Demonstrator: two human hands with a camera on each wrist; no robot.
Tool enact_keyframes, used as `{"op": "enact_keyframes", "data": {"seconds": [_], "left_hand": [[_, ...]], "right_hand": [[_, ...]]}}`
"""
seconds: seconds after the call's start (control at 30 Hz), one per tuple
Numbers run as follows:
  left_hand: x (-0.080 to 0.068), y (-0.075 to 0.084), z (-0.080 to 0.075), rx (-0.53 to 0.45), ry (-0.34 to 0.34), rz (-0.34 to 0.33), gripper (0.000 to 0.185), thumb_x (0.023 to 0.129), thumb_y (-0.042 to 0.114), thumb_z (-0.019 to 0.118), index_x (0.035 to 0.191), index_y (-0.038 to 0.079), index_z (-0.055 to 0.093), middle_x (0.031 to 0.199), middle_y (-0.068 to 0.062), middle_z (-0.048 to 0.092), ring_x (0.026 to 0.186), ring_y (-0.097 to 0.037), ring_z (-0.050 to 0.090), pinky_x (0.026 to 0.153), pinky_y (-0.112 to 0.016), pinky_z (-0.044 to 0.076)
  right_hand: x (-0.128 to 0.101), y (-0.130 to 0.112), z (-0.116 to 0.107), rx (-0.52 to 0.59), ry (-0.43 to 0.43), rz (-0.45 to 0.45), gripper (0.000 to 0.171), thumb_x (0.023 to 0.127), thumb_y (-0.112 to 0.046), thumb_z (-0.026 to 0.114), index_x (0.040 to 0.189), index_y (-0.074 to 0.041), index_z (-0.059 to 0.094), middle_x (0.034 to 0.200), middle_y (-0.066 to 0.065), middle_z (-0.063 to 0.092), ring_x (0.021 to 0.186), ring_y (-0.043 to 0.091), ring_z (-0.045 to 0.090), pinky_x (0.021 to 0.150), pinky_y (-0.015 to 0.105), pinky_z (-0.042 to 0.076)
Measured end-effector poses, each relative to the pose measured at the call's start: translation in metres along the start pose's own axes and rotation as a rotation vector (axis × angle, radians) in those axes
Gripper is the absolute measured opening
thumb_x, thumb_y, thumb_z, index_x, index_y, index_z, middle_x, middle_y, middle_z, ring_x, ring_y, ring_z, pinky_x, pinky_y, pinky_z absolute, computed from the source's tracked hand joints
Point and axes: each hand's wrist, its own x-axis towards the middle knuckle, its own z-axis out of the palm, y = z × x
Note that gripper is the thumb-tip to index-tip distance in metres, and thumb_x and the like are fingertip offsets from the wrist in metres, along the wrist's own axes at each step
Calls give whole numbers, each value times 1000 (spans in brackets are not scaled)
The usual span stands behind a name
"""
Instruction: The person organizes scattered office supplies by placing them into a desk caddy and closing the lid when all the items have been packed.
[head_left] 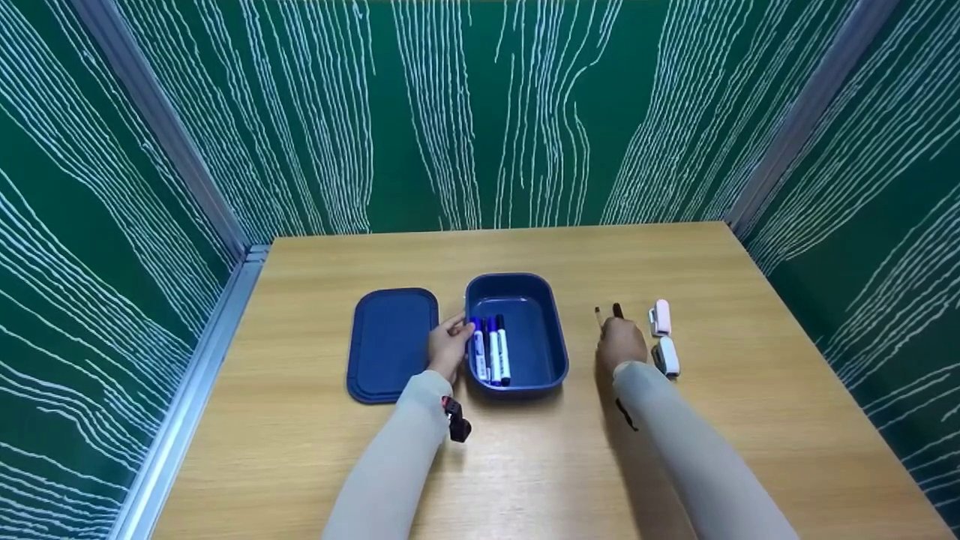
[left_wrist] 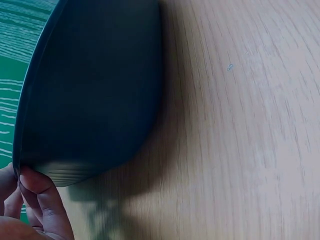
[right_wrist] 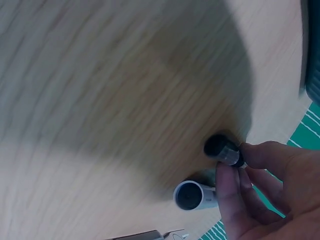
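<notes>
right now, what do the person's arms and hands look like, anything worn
Both arms wear plain, pale long sleeves. The left hand and right hand are ungloved. A small black device with a red spot sits at the left wrist; a black piece shows by the right, mostly hidden.

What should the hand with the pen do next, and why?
Probably carry the dark-ended pen left into the blue box. The right grip pinches it, markers lie along the box's left side, its right side shows bare floor, and the left grip holds the box's edge.
</notes>
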Motion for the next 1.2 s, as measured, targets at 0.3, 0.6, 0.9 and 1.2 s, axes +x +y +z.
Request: {"op": "enact_keyframes", "data": {"seconds": [0.3,0.6,0.9,1.2], "left_hand": [[-1,0,0,-14,-3,2,38,94,5,64,132,1,61,94,-5,64,76,-16,58,47,-19,43],[1,0,0,-23,-5,-15,38,94,5,64,132,1,61,93,-5,63,74,-15,56,46,-18,40],[1,1,0,-9,-2,-19,39,94,7,65,132,2,61,99,-8,65,75,-13,56,46,-17,40],[2,-1,1,-21,-3,-12,37,94,6,65,131,1,62,99,-10,67,71,-14,57,44,-17,41]], "right_hand": [[0,1,-3,41,-10,15,10,85,4,60,86,3,70,86,19,70,74,27,63,65,45,52],[-3,-7,-7,154,2,43,20,85,3,61,103,7,69,97,25,70,80,32,67,70,44,56],[-3,-34,-20,341,10,54,28,88,-3,67,114,7,67,104,23,69,91,34,67,76,42,57],[-8,-70,-25,489,57,53,28,86,-9,71,111,5,70,99,20,71,82,25,69,74,33,57]]}}
